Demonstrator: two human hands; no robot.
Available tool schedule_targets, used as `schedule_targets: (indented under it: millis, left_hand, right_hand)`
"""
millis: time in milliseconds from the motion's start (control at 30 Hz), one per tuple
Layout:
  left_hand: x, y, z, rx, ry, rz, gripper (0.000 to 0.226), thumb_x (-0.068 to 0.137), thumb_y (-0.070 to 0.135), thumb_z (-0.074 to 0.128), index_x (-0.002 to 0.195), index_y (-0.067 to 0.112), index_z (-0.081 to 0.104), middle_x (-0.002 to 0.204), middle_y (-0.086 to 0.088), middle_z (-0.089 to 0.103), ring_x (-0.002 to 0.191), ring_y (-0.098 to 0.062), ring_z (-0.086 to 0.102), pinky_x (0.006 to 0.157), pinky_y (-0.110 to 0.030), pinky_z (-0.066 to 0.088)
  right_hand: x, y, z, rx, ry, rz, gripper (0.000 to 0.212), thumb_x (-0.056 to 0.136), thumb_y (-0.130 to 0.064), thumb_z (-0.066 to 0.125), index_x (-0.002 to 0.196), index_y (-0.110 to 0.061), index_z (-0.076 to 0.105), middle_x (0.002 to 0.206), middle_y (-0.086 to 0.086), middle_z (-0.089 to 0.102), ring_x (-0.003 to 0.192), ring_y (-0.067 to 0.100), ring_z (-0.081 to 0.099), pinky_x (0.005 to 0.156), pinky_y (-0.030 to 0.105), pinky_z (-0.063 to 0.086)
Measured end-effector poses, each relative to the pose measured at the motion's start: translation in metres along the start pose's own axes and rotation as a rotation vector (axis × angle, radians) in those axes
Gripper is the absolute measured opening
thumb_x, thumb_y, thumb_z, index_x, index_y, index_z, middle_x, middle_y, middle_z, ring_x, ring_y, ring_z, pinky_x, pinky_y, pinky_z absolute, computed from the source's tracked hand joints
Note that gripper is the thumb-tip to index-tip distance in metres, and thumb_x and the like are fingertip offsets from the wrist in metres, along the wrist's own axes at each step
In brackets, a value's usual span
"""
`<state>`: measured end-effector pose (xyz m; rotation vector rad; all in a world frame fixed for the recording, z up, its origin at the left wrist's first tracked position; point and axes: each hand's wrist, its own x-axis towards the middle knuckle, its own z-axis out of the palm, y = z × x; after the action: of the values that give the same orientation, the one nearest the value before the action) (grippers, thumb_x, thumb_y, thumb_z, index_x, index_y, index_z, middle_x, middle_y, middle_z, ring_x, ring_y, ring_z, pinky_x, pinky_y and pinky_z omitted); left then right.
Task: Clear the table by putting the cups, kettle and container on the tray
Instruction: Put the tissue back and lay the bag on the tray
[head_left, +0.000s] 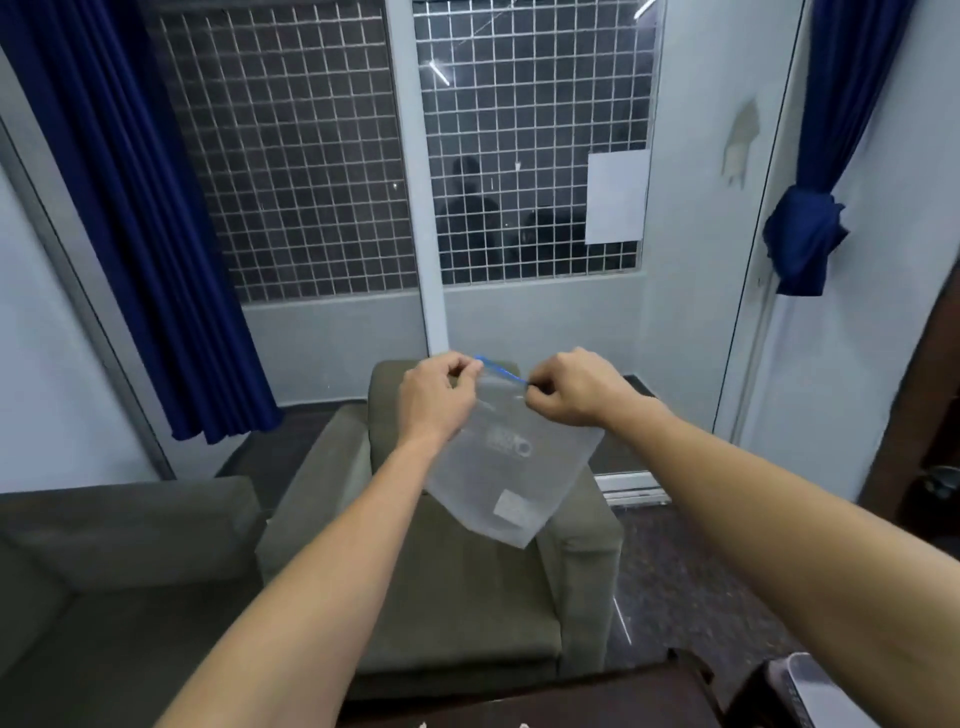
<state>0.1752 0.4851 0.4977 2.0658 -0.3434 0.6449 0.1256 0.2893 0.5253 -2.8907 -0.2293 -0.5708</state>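
Both arms reach forward at chest height. A clear plastic zip bag (511, 467) with a blue seal strip along its top hangs in the air between them. My left hand (436, 397) pinches the bag's top left corner. My right hand (569, 387) pinches the top right end of the seal. The bag hangs tilted, with a white label near its lower corner; I cannot tell whether anything is inside. No cups, kettle, container or tray are in view.
A grey-green armchair (457, 597) stands straight ahead below the bag, with a matching sofa (119, 571) to its left. A dark wooden table edge (597, 696) runs along the bottom. Blue curtains (156, 234) flank a gridded window. A whitish object (821, 691) sits at bottom right.
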Motion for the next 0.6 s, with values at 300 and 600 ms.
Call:
schedule_targets:
  millis: [300, 600]
  left_hand:
    - [-0.003, -0.022, -0.011, -0.007, 0.023, -0.096, 0.027, 0.097, 0.041, 0.063, 0.082, 0.021, 0.072, 0.07, 0.004, 0.068, 0.079, -0.03, 0.067, 0.069, -0.035, 0.048]
    - [-0.03, 0.005, 0.095, -0.202, -0.244, -0.079, 0.024, 0.099, 0.04, 0.063, 0.086, 0.02, 0.07, 0.056, 0.011, 0.062, 0.042, -0.003, 0.059, 0.053, -0.018, 0.045]
  right_hand:
    - [-0.036, 0.038, -0.003, 0.007, -0.041, 0.028, 0.028, 0.09, -0.021, 0.053, 0.064, -0.014, 0.046, 0.056, 0.007, 0.051, 0.059, 0.036, 0.05, 0.059, 0.04, 0.046]
    - [-0.081, 0.139, -0.006, 0.072, -0.206, 0.234, 0.02, 0.092, -0.009, 0.054, 0.09, -0.006, 0.073, 0.067, 0.002, 0.068, 0.064, 0.019, 0.067, 0.061, 0.026, 0.044]
